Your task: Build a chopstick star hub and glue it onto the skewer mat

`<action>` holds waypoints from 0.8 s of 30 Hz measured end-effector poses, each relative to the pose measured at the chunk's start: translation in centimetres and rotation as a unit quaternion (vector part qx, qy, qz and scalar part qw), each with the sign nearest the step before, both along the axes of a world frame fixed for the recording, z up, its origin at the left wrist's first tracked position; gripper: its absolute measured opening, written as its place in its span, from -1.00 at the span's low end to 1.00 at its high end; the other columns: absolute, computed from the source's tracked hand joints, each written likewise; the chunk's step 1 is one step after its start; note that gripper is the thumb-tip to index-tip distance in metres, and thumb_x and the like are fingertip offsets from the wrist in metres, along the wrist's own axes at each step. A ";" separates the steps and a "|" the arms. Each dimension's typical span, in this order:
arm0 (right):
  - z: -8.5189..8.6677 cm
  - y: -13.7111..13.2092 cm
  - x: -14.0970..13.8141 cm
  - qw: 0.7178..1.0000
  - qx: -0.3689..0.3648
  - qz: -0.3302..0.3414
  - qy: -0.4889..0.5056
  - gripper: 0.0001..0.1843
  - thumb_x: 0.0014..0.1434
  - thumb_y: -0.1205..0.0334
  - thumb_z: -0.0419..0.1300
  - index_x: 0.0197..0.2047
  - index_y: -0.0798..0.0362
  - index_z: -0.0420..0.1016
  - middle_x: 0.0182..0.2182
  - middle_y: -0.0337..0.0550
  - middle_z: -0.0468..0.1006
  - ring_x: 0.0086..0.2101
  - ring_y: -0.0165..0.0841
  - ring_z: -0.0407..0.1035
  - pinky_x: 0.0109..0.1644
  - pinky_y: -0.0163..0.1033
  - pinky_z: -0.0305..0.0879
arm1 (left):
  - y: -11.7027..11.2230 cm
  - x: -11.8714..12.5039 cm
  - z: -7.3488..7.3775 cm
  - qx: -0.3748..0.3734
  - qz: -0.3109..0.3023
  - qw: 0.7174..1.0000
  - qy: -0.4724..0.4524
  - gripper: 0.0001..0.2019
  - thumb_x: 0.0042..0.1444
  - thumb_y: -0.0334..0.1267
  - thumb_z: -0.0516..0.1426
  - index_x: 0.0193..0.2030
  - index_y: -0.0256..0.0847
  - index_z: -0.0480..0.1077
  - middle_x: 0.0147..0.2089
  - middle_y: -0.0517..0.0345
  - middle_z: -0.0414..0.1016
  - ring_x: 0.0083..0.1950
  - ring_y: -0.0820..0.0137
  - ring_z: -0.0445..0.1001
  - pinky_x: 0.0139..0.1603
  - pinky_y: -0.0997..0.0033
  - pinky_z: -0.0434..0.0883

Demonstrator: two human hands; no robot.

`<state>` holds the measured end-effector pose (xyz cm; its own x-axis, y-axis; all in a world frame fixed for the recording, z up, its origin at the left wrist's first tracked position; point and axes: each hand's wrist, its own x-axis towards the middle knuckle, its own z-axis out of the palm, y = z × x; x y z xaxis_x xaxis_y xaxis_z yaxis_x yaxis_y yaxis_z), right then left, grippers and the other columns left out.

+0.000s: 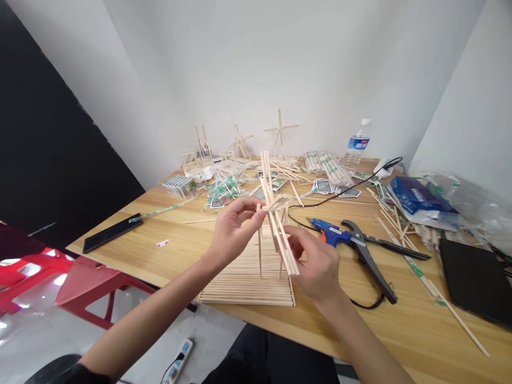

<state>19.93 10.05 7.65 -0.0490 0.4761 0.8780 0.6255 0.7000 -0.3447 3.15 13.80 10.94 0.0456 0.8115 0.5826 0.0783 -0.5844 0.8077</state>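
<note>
In the middle of the view a structure of thin wooden sticks (284, 242), with bundled sticks crossing at the top, stands above a flat base of sticks laid side by side (240, 285). Thin upright legs run down to that base. My left hand (236, 226) is closed in a pinch at the crossing, thumb and forefinger against an upright's top. From the other side, my right hand (318, 264) grips the lower end of the slanting bundle; its fingertips are partly hidden behind the sticks.
Right of my hands lie a blue glue gun (330, 232) and black-handled cutters (368, 250). Loose sticks (288, 170), wrappers and cards cover the back, near a water bottle (357, 145). A phone (114, 232) lies left, a black tablet (476, 280) right.
</note>
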 end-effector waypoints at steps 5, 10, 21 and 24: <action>-1.6 -0.3 -0.9 0.996 0.041 -0.070 -0.044 -0.73 0.23 0.38 0.19 -0.01 0.09 0.57 -0.44 -0.19 0.69 -0.53 -0.38 0.54 -0.45 -0.31 0.34 | 0.1 -0.1 -0.1 -0.002 -0.008 1.000 -0.006 -0.84 0.16 -0.15 0.28 -0.23 -0.19 0.51 -0.26 0.14 0.54 -0.26 0.44 0.51 -0.20 0.44 0.55; -2.2 -0.7 -1.5 0.994 0.034 -0.090 -0.051 -0.57 0.22 0.40 0.17 0.16 0.05 0.50 -0.44 -0.24 0.70 -0.52 -0.37 0.56 -0.40 -0.32 0.40 | 0.2 -0.1 -0.2 0.009 -0.013 1.000 -0.010 -0.85 0.18 -0.15 0.28 -0.22 -0.17 0.51 -0.26 0.15 0.53 -0.26 0.45 0.50 -0.20 0.45 0.54; -2.1 -0.7 -2.1 0.998 -0.031 -0.049 0.033 -0.72 0.30 0.32 0.15 0.06 0.08 0.53 -0.45 -0.22 0.69 -0.64 -0.44 0.45 -0.48 -0.34 0.38 | 0.2 0.1 -0.1 0.025 0.011 1.000 0.006 -0.74 0.15 -0.01 0.28 -0.27 -0.18 0.48 -0.30 0.14 0.51 -0.28 0.42 0.49 -0.21 0.42 0.55; -1.9 -0.8 -2.0 0.999 -0.015 -0.036 0.026 -0.69 0.30 0.35 0.12 0.07 0.13 0.53 -0.43 -0.16 0.70 -0.62 -0.42 0.47 -0.49 -0.34 0.38 | 0.4 0.0 -0.3 0.036 0.017 0.999 0.010 -0.75 0.17 -0.02 0.26 -0.24 -0.18 0.49 -0.31 0.16 0.49 -0.28 0.44 0.48 -0.19 0.43 0.55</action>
